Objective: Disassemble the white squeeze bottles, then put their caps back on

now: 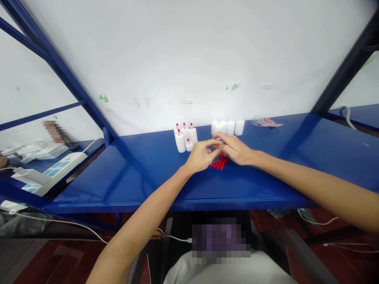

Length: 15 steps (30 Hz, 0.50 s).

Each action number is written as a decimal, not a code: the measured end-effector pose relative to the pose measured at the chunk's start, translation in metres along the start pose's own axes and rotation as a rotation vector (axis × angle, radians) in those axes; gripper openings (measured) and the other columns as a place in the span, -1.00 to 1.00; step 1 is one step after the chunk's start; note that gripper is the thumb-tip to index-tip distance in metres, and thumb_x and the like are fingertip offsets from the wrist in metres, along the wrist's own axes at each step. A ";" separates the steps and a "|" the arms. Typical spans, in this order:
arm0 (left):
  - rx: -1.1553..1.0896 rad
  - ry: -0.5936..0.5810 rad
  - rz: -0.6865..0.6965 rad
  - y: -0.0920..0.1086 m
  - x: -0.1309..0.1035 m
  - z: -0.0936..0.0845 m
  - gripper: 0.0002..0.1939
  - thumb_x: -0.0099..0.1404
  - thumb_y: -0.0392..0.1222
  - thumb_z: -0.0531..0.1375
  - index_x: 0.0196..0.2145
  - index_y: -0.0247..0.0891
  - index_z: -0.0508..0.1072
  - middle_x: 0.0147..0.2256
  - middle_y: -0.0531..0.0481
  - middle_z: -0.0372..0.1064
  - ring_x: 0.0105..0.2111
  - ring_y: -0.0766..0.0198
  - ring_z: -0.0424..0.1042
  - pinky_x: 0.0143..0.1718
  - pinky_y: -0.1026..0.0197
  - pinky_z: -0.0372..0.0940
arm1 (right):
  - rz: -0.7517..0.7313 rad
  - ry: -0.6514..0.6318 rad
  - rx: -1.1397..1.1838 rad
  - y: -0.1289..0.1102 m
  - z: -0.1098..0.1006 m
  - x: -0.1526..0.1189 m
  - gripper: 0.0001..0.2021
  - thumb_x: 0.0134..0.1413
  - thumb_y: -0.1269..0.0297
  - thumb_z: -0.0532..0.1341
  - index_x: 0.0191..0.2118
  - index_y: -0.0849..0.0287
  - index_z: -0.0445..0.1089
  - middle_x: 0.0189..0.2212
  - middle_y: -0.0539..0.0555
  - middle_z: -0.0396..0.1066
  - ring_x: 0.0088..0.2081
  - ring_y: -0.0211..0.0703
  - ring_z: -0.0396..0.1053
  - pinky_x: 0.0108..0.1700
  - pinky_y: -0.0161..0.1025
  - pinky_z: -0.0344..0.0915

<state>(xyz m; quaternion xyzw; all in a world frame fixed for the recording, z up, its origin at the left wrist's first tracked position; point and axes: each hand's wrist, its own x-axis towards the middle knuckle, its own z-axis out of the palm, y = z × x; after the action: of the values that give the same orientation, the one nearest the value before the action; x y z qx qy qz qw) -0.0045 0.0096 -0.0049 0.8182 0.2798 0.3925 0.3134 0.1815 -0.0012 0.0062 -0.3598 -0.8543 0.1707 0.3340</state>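
My left hand [200,156] and my right hand [236,149] meet above the blue table [142,165], fingertips pinched together. Whatever they hold between them is hidden by the fingers. Just below, a small heap of red caps [219,163] lies on the table, partly covered by my hands. To the left stands a cluster of white squeeze bottles [181,143] with pointed, red-tipped tops. Behind my right hand is a row of white bottles [230,127] showing no red tips; their lower parts are partly hidden.
A clear plastic bag [266,122] with red pieces inside lies at the back right, near the white wall [189,59]. A blue metal frame [79,90] rises on the left, with a white power strip [60,171] beside it.
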 end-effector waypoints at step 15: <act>0.317 0.449 -0.076 -0.001 0.007 -0.059 -0.84 0.30 -0.15 0.22 -0.20 -0.21 0.54 -0.43 0.05 0.46 -0.55 0.38 0.37 -0.44 0.29 0.29 | 0.138 0.040 -0.023 0.026 -0.007 0.000 -0.72 0.17 0.36 -0.07 -0.02 0.12 0.18 -0.43 -0.01 0.31 -0.40 -0.10 0.26 -0.24 -0.13 0.22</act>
<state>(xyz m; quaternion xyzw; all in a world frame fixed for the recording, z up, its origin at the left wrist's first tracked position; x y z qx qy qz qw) -0.0492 0.0328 0.0268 0.7384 0.4306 0.5033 0.1263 0.1988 0.0170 -0.0026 -0.4252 -0.8224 0.1763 0.3344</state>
